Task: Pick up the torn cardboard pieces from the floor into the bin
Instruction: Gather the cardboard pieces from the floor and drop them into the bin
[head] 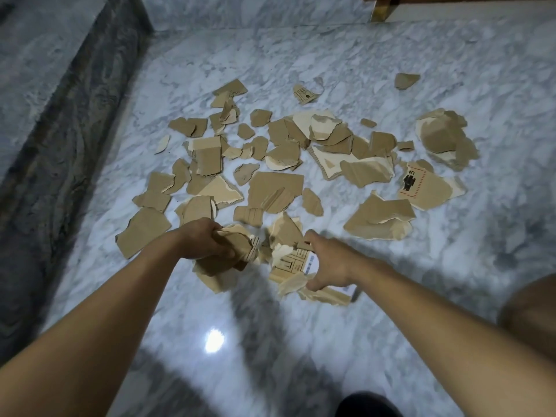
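Note:
Several torn brown cardboard pieces (275, 183) lie scattered over the white marble floor (451, 266). My left hand (204, 240) grips a bunch of brown pieces (237, 248) at the near edge of the scatter. My right hand (328, 261) grips a stack of pieces, the top one a printed piece with a white label (293, 261). Both hands are low, close to the floor. No bin is in view.
A dark grey marble border (60, 152) runs along the left, with a step or wall behind it. A gold furniture leg (380, 9) stands at the top right. My knee (529, 314) shows at the right edge. A light glare (214, 340) reflects off the near floor.

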`<action>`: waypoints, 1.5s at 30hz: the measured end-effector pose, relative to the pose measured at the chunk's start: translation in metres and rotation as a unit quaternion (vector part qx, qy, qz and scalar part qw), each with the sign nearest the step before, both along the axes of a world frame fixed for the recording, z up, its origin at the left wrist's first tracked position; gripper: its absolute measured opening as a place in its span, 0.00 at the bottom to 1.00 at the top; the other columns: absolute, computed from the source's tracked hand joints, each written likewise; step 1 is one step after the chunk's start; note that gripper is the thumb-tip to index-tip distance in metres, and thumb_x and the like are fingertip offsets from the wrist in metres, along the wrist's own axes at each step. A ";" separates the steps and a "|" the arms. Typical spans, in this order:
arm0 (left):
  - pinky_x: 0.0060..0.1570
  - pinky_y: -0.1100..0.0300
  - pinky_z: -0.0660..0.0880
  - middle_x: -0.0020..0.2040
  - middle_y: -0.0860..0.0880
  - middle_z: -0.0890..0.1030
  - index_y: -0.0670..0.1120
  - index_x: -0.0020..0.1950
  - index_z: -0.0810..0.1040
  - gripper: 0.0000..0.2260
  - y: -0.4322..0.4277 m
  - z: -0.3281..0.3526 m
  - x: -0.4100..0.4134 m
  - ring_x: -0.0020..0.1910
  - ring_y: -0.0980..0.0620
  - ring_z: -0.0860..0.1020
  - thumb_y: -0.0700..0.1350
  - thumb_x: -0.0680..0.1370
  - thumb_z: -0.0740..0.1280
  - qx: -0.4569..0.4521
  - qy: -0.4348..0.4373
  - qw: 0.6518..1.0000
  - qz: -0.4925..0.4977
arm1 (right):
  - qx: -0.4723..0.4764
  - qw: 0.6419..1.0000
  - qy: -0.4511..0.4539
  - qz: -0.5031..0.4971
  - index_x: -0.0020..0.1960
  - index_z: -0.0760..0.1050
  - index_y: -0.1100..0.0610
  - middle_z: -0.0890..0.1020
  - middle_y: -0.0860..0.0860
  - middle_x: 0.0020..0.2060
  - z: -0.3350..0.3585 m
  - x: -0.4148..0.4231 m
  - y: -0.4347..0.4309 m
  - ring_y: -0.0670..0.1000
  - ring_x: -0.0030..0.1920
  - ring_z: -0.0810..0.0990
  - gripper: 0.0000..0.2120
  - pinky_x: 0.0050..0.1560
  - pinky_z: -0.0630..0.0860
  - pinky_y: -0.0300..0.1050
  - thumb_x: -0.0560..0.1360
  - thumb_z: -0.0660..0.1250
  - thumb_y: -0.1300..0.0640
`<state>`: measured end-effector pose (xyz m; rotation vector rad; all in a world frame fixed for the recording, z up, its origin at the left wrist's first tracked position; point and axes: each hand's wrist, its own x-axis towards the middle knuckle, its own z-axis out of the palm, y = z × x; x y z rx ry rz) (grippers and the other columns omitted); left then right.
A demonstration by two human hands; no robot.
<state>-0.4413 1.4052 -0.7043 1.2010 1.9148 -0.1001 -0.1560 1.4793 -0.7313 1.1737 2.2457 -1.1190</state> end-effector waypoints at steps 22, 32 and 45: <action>0.37 0.61 0.69 0.41 0.52 0.80 0.53 0.41 0.77 0.08 -0.013 -0.012 0.013 0.44 0.50 0.78 0.51 0.73 0.75 0.004 0.002 1.000 -0.015 | 0.091 0.993 -0.075 0.007 0.63 0.76 0.55 0.81 0.52 0.60 -0.012 -0.029 -0.019 0.55 0.59 0.80 0.34 0.57 0.78 0.50 0.63 0.81 0.45; 0.60 0.49 0.75 0.62 0.46 0.75 0.48 0.57 0.80 0.19 0.028 -0.005 0.054 0.59 0.45 0.76 0.54 0.71 0.76 -0.002 0.014 0.990 -0.137 | 0.086 0.977 -0.179 0.075 0.68 0.70 0.51 0.64 0.47 0.60 0.023 0.036 0.054 0.52 0.64 0.64 0.48 0.64 0.73 0.54 0.53 0.78 0.34; 0.65 0.51 0.73 0.72 0.42 0.59 0.51 0.72 0.69 0.32 0.053 -0.057 0.105 0.64 0.38 0.74 0.52 0.71 0.75 0.052 0.077 0.981 -0.168 | 0.163 0.955 -0.199 0.147 0.64 0.69 0.48 0.67 0.51 0.63 -0.006 0.042 0.033 0.58 0.66 0.65 0.34 0.62 0.65 0.55 0.64 0.78 0.37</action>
